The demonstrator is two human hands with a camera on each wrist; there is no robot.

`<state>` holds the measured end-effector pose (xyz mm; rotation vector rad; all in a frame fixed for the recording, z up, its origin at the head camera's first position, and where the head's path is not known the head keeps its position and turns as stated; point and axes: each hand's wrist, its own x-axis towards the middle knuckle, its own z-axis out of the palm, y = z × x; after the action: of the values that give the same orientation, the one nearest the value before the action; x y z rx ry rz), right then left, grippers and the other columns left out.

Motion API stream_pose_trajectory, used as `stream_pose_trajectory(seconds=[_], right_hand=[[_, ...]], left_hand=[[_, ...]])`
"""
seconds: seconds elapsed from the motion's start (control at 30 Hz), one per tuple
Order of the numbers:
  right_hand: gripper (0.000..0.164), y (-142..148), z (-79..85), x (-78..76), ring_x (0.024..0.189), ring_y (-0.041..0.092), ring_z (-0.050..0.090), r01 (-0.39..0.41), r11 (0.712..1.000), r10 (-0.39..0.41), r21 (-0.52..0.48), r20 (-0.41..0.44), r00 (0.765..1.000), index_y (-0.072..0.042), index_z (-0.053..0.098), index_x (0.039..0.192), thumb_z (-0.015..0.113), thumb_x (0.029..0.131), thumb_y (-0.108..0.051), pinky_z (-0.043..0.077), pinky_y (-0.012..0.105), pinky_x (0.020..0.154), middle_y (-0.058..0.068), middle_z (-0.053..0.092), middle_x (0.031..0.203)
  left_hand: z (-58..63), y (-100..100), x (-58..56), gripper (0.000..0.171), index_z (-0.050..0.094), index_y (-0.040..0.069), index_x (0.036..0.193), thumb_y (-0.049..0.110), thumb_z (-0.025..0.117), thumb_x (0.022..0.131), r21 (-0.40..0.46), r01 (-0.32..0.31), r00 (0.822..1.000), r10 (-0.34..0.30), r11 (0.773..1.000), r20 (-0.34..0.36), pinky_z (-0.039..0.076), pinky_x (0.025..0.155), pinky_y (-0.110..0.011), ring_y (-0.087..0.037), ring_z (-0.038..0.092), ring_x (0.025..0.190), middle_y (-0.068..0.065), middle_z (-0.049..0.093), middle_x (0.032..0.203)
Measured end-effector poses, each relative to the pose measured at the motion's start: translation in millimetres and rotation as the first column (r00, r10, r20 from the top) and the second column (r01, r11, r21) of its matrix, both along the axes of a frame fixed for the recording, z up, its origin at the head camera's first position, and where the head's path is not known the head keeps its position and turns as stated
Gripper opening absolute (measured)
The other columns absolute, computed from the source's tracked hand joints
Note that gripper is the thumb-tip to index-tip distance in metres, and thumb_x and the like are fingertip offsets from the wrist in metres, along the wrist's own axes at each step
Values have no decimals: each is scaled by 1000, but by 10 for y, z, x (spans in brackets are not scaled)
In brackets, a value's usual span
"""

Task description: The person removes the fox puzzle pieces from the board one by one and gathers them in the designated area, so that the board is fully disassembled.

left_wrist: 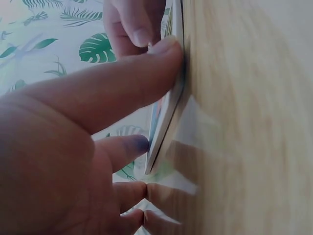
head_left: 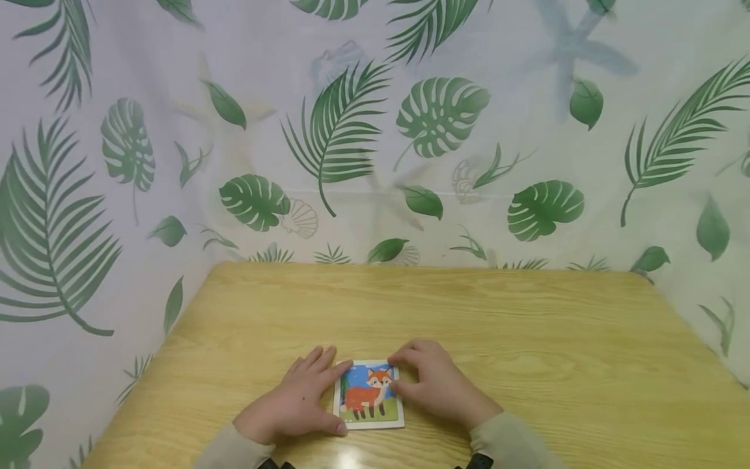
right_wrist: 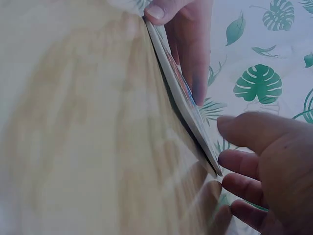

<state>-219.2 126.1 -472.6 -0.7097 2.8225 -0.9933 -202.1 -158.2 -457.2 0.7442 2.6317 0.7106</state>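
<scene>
Plain beige sleeves, left (head_left: 234,448) and right (head_left: 515,443), reach the wrists of a person at the near side of a wood-grain worktop (head_left: 527,326). The left hand (head_left: 295,398) and right hand (head_left: 441,383) are bare, a small dark dot marking the back of the left. Black gear (head_left: 482,461), partly in view, shows beside each sleeve.
</scene>
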Motion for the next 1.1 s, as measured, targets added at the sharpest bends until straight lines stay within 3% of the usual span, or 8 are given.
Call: stream_pose_trajectory(seconds=[0.2, 0.37, 0.6, 0.73, 1.1], right_hand=[[30, -22, 6, -12, 122, 24, 48, 28, 998, -25, 62, -51, 998, -22, 74, 114, 80, 87, -34, 36, 50, 109, -7, 56, 118], [28, -23, 39, -1, 118, 23, 50, 7, 997, -1, 81, -76, 997, -21, 75, 112, 81, 86, -31, 38, 49, 107, -5, 58, 117], [32, -52, 105, -3, 108, 19, 52, -21, 985, 44, 169, -133, 990, -19, 78, 116, 79, 88, -32, 44, 45, 100, -5, 59, 114], [33, -80, 94, -17, 107, 17, 53, -29, 977, 62, 209, -151, 987, -21, 78, 118, 78, 88, -35, 46, 43, 99, -6, 60, 114], [26, -126, 67, -18, 100, 16, 54, 5, 971, 37, 238, -171, 985, -21, 79, 108, 80, 87, -35, 49, 41, 91, -7, 60, 106]], left_hand=[[10, 6, -17, 101, 38, 23, 159, 58, 82, 75, 2, -1, 1000, 1, 1000, -3, 6, 117, -65, -43, 4, 152, -19, 13, 167], [7, -4, -1, 98, 39, 24, 158, 58, 81, 77, 3, -5, 1000, 5, 1000, 14, 4, 117, -65, -42, 2, 153, -18, 11, 167], [22, -8, 17, 97, 44, 28, 156, 67, 78, 73, -33, -28, 998, 26, 999, -56, -2, 111, -75, -42, 6, 152, -16, 17, 167], [19, -37, 19, 98, 45, 29, 155, 67, 79, 72, -40, -38, 998, 36, 998, -57, -2, 110, -76, -43, 4, 152, -14, 17, 167], [18, -7, 3, 89, 46, 33, 154, 60, 80, 76, -46, 5, 999, -6, 999, -35, -3, 111, -75, -43, 2, 152, -15, 15, 167]])
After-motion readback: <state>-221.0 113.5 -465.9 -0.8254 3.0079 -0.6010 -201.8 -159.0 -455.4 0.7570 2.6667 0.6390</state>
